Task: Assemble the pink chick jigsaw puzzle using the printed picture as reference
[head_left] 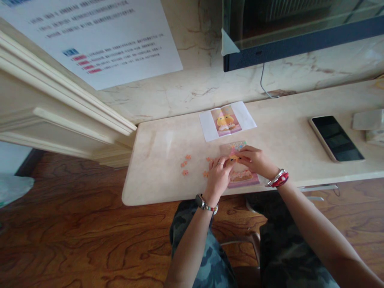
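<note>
A partly assembled jigsaw puzzle in pink, yellow and teal lies near the front edge of the tabletop. Over its middle, my left hand and my right hand meet with bent fingertips at a small yellow puzzle piece. The fingers of both hands are closed around it and cover much of it. Loose orange-pink puzzle pieces lie to the left, some beside my left fingers. Behind the puzzle is a white sheet with a printed picture of two yellow figures.
A smartphone lies on the marble-look table to the right, with a pale stack of packs beyond it. A dark screen hangs above, its cable reaching down. At left stands a cream door frame.
</note>
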### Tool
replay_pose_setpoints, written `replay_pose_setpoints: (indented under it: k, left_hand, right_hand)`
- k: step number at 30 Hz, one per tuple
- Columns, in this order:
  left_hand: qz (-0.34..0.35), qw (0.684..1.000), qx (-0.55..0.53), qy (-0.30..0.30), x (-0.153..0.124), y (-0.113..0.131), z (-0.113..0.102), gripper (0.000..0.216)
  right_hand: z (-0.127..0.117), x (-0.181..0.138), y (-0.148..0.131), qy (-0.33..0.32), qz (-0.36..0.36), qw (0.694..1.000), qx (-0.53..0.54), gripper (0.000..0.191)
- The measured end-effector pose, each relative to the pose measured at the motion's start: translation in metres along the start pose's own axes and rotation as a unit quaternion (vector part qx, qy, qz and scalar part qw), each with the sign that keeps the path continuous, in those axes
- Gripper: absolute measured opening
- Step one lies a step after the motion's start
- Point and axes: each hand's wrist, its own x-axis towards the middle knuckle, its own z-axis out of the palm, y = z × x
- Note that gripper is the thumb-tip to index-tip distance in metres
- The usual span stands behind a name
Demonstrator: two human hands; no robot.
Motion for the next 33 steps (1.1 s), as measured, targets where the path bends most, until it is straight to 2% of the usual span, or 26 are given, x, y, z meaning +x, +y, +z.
replay_pose_setpoints:
  k: [13,18,24,30,33]
  left_hand:
    - [-0.010,1.000,0.023,0.003,0.000,0.005,-0.001,0.032]
    - [-0.020,0.999,0.046,0.003,0.001,0.009,-0.002,0.030]
    - [-0.021,0.997,0.069,0.006,0.001,0.015,0.000,0.028]
    - [-0.023,0.998,0.052,0.017,0.002,0.013,0.001,0.026]
    - [-0.028,0.999,0.039,0.016,0.001,0.013,0.000,0.026]
  right_hand:
    - [0.006,-0.008,-0.003,0.012,0.015,1.000,-0.017,0.019]
    - [0.004,-0.017,-0.010,-0.004,-0.007,0.995,-0.099,0.022]
    - [0.007,-0.019,-0.029,-0.072,0.005,0.963,-0.261,0.019]
    - [0.002,-0.025,-0.021,-0.027,-0.013,0.976,-0.216,0.022]
    - [-0.001,-0.028,-0.021,-0.034,-0.022,0.974,-0.221,0.021]
